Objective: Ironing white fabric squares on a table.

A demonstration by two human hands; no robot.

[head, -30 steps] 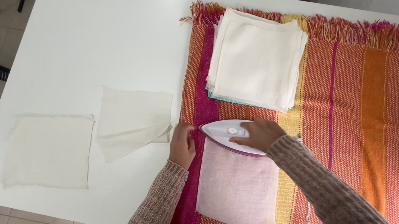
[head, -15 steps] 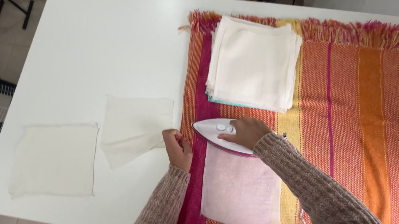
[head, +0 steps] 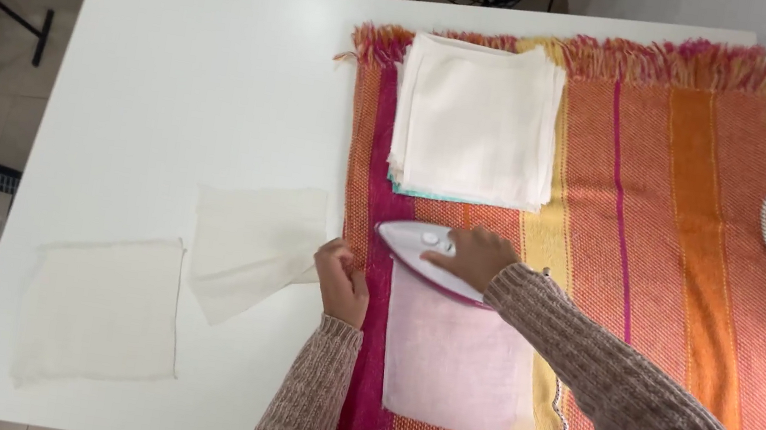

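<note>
Head view: right hand (head: 473, 256), fingers wrapped over the white iron (head: 423, 251), presses it on the top edge of a thin pale cloth square (head: 455, 357) at lower centre, laid on the striped blanket (head: 683, 240) that likely pads the desk (head: 173, 62). Left hand (head: 341, 280), fingers curled, rests beside the cloth's left edge, seemingly steadying it. Stacked squares (head: 476, 123) wait above; two loose squares (head: 101, 309) lie left. No packages or labels.

no packages, labels, signs or screens anywhere in view, neither near the fingers nor further off.
</note>
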